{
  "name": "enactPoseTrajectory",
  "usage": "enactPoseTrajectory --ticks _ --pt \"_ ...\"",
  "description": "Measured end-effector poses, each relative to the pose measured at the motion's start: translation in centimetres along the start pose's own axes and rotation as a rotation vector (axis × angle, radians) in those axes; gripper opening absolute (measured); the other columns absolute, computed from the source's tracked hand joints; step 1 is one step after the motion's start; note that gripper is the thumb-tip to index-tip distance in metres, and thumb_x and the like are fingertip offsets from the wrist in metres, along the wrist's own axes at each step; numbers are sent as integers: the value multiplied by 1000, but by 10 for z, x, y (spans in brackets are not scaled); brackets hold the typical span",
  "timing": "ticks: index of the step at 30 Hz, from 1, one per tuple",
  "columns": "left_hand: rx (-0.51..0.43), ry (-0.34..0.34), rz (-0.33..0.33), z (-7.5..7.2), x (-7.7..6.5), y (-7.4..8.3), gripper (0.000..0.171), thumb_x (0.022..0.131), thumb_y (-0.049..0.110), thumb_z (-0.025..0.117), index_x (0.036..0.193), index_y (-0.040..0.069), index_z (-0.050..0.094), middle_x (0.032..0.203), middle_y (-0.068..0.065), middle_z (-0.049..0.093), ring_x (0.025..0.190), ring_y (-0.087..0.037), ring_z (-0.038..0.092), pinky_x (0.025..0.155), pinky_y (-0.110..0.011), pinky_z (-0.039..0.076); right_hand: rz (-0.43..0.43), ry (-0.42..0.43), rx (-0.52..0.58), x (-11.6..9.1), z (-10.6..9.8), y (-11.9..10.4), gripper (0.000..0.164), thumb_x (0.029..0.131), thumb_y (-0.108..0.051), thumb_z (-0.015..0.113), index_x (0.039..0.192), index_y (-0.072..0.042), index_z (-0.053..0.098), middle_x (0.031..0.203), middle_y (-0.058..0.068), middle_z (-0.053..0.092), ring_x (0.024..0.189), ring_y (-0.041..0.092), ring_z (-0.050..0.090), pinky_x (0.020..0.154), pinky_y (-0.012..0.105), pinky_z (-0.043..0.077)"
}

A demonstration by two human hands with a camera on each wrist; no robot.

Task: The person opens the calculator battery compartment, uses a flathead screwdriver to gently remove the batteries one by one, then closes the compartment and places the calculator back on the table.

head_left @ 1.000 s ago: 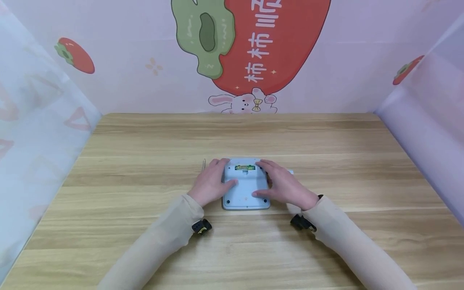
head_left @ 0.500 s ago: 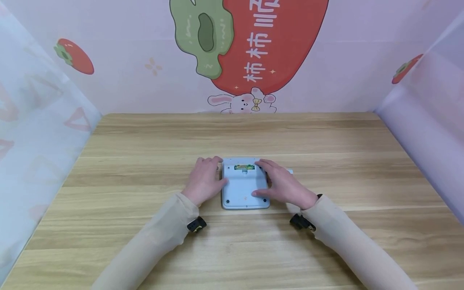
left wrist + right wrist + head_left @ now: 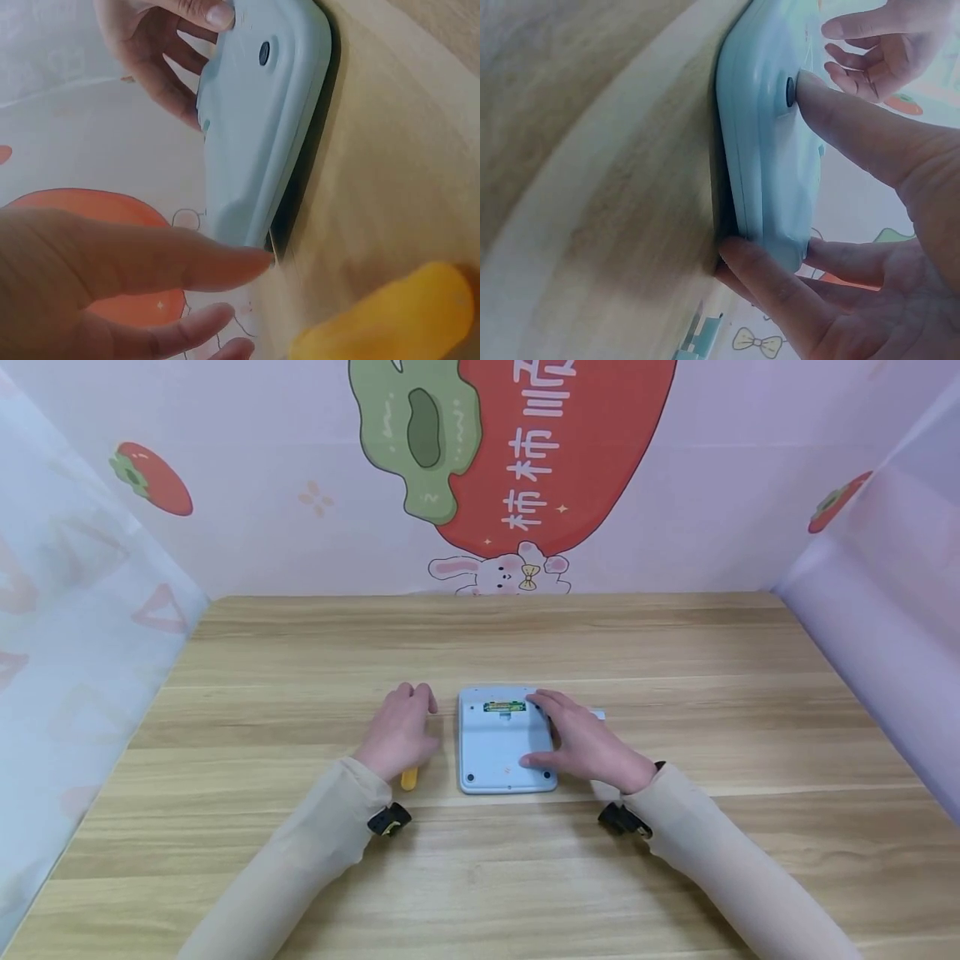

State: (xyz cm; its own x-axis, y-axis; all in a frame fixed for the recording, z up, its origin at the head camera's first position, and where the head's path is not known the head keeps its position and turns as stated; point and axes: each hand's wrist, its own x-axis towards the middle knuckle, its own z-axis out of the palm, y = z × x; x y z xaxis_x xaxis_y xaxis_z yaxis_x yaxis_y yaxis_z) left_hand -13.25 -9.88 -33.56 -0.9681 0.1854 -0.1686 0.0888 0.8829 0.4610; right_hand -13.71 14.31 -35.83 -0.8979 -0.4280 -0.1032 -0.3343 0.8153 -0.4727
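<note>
the blue gadget [image 3: 504, 745] looks like smooth plastic with a soft shine. the yellow handle [image 3: 397, 319] looks like plastic too. the surface [image 3: 510, 885] looks like smooth, stripy wood. the sleeves [image 3: 311, 839] are matt, wrinkly cloth.

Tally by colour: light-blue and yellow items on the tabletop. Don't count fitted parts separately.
Light blue: 2 (device, gripped by the right hand; small piece, partly hidden behind that hand in the head view)
Yellow: 1 (handle, partly hidden by the left hand in the head view)
Total: 3
</note>
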Motion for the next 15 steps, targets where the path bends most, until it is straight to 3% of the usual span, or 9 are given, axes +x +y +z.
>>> enactPoseTrajectory --ticks 9,15 --pt "-11 3 -60 -2 -1 -11 27 77 10 62 97 -3 51 87 -12 50 72 -23 47 58 -27 39 4 -13 -2 0 1 0 84 73 -37 77 139 -5 37 146 17 34 130 32 41 104 47 37" --pt "52 -35 -75 -4 -2 -14 40 82 19 63 106 -8 48 79 -14 56 65 -22 51 53 -28 41 -1 -8 0 -1 1 0 84 73 -36 77 139 -4 37 146 17 34 129 32 41 104 47 37"
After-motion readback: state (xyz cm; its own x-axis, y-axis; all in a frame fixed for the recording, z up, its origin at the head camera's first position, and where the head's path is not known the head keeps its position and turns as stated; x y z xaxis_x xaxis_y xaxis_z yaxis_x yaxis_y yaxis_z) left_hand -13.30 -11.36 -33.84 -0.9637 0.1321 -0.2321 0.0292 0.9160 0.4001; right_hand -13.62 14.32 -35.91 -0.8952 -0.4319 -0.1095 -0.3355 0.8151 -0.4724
